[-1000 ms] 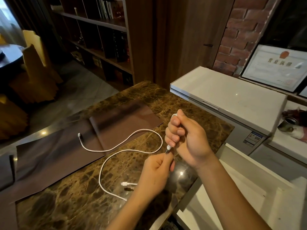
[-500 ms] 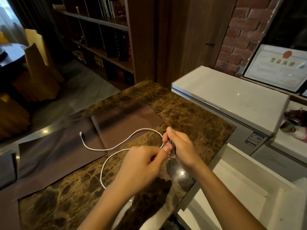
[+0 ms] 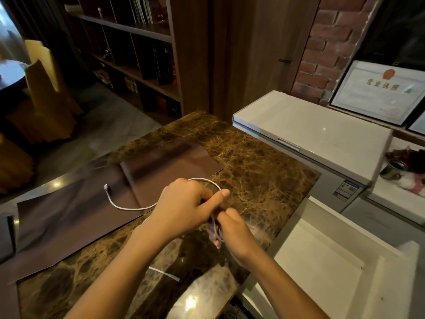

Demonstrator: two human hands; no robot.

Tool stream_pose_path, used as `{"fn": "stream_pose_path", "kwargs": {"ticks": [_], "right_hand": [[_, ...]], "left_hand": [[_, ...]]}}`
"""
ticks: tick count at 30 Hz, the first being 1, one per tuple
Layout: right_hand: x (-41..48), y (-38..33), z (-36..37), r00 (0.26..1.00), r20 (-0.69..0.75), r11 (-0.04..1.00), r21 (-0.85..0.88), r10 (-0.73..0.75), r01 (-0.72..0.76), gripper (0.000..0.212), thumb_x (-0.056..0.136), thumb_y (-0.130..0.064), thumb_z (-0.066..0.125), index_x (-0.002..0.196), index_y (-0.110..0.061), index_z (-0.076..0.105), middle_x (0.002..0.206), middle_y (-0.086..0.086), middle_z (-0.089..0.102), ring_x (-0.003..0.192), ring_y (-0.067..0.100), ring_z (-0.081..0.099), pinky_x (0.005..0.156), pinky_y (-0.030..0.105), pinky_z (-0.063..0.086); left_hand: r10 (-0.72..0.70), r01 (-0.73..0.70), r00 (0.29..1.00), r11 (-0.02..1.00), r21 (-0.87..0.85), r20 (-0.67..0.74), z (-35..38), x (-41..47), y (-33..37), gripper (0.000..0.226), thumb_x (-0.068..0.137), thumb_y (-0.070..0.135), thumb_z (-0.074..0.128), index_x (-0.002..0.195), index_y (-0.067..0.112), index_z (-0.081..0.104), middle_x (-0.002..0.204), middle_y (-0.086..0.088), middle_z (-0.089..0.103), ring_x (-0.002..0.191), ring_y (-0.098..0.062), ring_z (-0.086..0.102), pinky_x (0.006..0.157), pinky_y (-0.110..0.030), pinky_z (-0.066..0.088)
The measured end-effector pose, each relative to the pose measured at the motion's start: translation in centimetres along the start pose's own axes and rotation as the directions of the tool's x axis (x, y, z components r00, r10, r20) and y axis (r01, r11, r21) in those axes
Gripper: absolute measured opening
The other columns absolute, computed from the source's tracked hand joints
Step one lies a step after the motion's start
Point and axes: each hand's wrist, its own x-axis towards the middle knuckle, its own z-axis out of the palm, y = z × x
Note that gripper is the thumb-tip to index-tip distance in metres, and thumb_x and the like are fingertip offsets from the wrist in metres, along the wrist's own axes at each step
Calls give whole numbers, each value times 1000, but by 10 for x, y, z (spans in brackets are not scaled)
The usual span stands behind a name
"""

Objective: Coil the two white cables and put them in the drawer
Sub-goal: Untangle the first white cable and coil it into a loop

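Note:
A white cable point(image 3: 124, 206) lies on the brown mat, its plug at the left. It curves right in a loop that passes under my left hand point(image 3: 184, 208). My left hand is closed on the cable just above the marble counter. Its thumb points right, over my right hand point(image 3: 236, 236). My right hand grips a few thin loops of white cable between its fingers. A short white cable stretch point(image 3: 163, 273) shows below my left forearm; I cannot tell which cable it belongs to. The white drawer point(image 3: 322, 268) stands open at the lower right, beside my right forearm.
The brown mat point(image 3: 69, 215) covers the left of the marble counter point(image 3: 264, 180). A white chest freezer point(image 3: 310, 127) stands behind the drawer. A framed certificate point(image 3: 379, 90) leans on the brick wall. Bookshelves fill the back left.
Both hands have dropped lower toward the counter. My left hand has moved up and over the right one, and the loop lying on the counter has grown smaller.

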Motion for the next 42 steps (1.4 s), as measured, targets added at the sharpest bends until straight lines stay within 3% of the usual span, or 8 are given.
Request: {"fn": "stream_pose_path", "kwargs": {"ticks": [8, 11, 16, 25, 29, 33, 36, 42], "right_hand": [[-12, -2, 15, 994, 108, 985, 172, 4, -22, 46, 102, -47, 38, 74, -14, 55, 58, -1, 47, 51, 13, 41, 53, 33, 31], [-17, -6, 22, 989, 141, 978, 208, -33, 3, 56, 105, -54, 34, 72, -16, 58, 54, -2, 42, 46, 12, 37, 50, 30, 31], [-23, -10, 27, 978, 201, 961, 277, -48, -10, 41, 99, -47, 48, 71, -18, 55, 51, -4, 32, 42, 9, 32, 44, 24, 31], [-34, -33, 11, 920, 350, 841, 540, -178, -42, 47, 106, -39, 41, 67, -14, 44, 49, -2, 20, 38, 11, 18, 37, 24, 19], [-30, -40, -4, 899, 358, 741, 669, -253, -58, 49, 105, -39, 47, 63, -16, 41, 47, -2, 22, 38, 11, 19, 37, 25, 19], [-30, -43, -17, 892, 362, 696, 714, -270, -79, 53, 103, -41, 50, 59, -18, 34, 46, -2, 23, 38, 11, 21, 37, 23, 21], [-27, -43, -22, 897, 335, 689, 723, -287, -49, 52, 103, -43, 50, 59, -18, 34, 46, -2, 25, 38, 12, 23, 37, 23, 22], [-23, -40, -23, 900, 326, 697, 716, -289, -35, 54, 103, -39, 50, 54, -18, 42, 45, -1, 26, 35, 12, 25, 36, 22, 30]], "left_hand": [[39, -39, 999, 999, 15, -4, 1, 7, -10, 74, 91, 73, 35, 55, 13, 60, 45, -4, 49, 44, -15, 45, 48, -35, 38], [15, -14, 1000, 989, -148, 9, 4, 12, -19, 73, 91, 68, 48, 50, 8, 50, 43, -8, 41, 42, -14, 35, 49, -38, 36], [-26, 31, 1000, 909, -416, 17, 12, 9, -22, 67, 95, 44, 64, 44, 8, 38, 40, 6, 30, 42, -8, 30, 49, -15, 26], [-218, 194, 971, 477, -857, 98, 47, -13, 5, 58, 103, 26, 49, 46, 27, 43, 47, 14, 40, 47, -3, 34, 48, -17, 31], [-290, 178, 953, 314, -933, 84, 56, -32, 24, 44, 108, 20, 44, 69, 15, 64, 63, -14, 59, 64, -25, 52, 57, -33, 43], [-347, 149, 938, 331, -932, 27, 57, -43, 38, 61, 104, 44, 40, 78, -7, 62, 62, -23, 57, 57, -23, 52, 55, -29, 44], [-329, 99, 943, 423, -901, -52, 59, -50, 41, 60, 104, 46, 43, 71, -1, 60, 63, -13, 53, 58, -15, 49, 57, -25, 41], [-287, 32, 944, 567, -823, -161, 54, -58, 40, 30, 100, 40, 47, 96, 23, 72, 87, -9, 69, 82, -28, 66, 75, -53, 55]]}}
